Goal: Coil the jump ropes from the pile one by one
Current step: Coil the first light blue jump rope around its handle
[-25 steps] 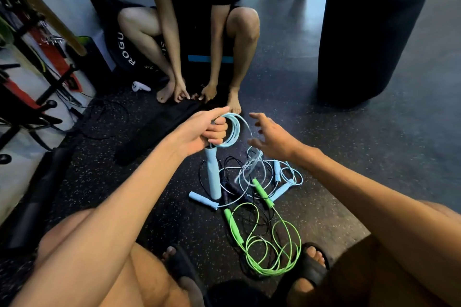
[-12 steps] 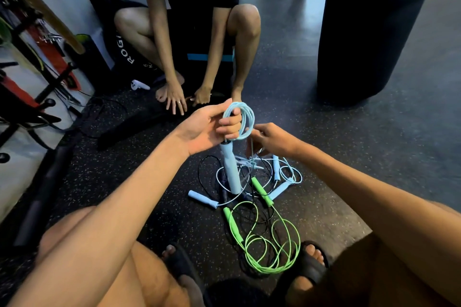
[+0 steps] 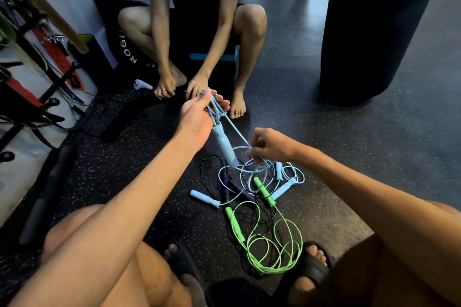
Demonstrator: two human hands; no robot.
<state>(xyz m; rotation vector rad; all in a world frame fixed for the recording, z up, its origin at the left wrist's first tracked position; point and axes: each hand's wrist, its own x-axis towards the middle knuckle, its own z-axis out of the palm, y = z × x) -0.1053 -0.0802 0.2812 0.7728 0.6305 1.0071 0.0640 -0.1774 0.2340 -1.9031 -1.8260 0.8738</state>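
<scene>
Pale blue rope [image 3: 215,109] is the one you are working. It is up off the floor [image 3: 349,157], gathered in a few loops in your left hand [image 3: 197,117], whose fingers [image 3: 222,102] are curled round the bundle. One handle [image 3: 224,144] hangs below your palm.

A second ago your right hand [image 3: 272,146] was spread open and touching nothing. Now it has dropped lower towards the pile [image 3: 249,182], and its fingers [image 3: 254,149] pinch the free strand. Your left hand has also lifted up and away from you. The cord now runs in a straight, fairly taut line from the loops down to your right hand, where a moment ago the loops stood as a round ring.

By the look of it you have finished one wrap and are drawing out slack for the next. The coil is only partly made, and much of the blue cord still lies in the pile, crossed with a black rope [image 3: 207,172]. Several blue handles lie there too, and you cannot tell from here which one belongs to this rope.

Watch for a snag as you pull, since the strand passes through that tangle. The green rope [image 3: 274,252] lies loose nearer your feet, untouched, so at least that one and the black one are left to do.
</scene>
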